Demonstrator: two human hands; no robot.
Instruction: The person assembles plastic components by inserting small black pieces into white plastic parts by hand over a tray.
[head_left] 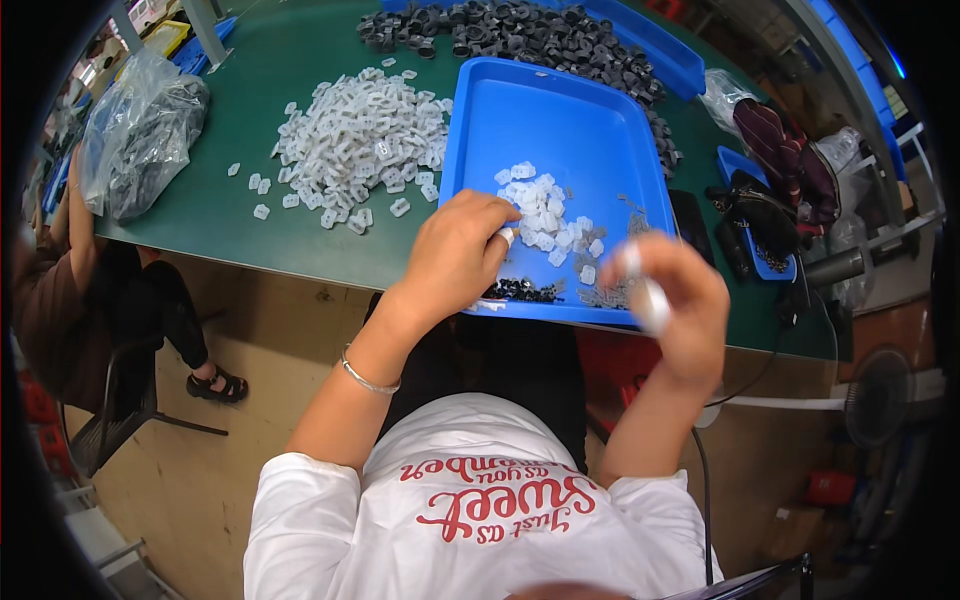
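A blue tray lies on the green table in front of me. My left hand rests over its left edge, fingers curled together beside a small heap of white plastic pieces; whatever the fingertips hold is hidden. White covers sit on some fingertips of both hands. Over the tray's near right corner is my right hand, its fingers bent and smeared by motion. Beneath it lie thin grey metal bits. Small black parts line the tray's near edge between the hands.
Left of the tray spreads a big pile of white plastic pieces. Dark grey ring-like parts are heaped behind it. A clear bag of dark parts stands at the left, near a seated person. A small fan is at right.
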